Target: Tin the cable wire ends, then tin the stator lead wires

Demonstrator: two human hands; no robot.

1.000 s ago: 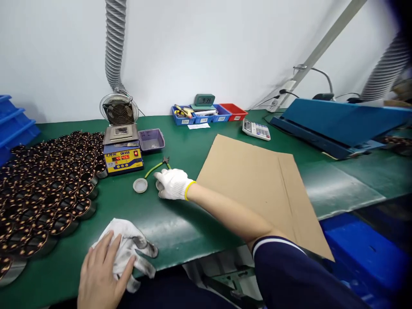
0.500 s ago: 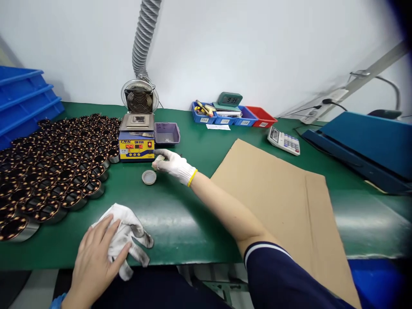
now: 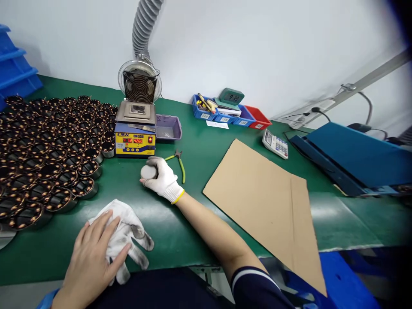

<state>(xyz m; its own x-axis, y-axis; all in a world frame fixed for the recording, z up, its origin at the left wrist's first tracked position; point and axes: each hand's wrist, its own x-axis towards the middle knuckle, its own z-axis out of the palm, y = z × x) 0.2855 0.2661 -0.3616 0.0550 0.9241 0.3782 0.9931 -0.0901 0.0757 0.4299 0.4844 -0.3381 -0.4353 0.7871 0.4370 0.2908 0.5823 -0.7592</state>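
Note:
My right hand [image 3: 162, 178], in a white glove with a yellow cuff, is wrapped round a small round white container [image 3: 148, 171] on the green mat. Green-handled cutters [image 3: 179, 163] lie just right of it. My bare left hand [image 3: 92, 257] lies flat, fingers spread, on a dirty white glove [image 3: 128, 229] near the front edge. A yellow and blue solder pot [image 3: 135, 139] with a red display stands just behind the right hand.
Several copper-wound coils [image 3: 48, 159] cover the left of the mat. A fan and grey hose [image 3: 140, 83] stand behind the pot, a purple tray [image 3: 169, 127] beside it. A cardboard sheet [image 3: 267, 201], calculator [image 3: 275, 143], small bins [image 3: 225, 113] and blue machine [image 3: 354, 159] lie right.
My right hand lifted a small piece toward the pot, then came down over the round white container and closed on it. The left hand stayed on the glove. The view shifted.

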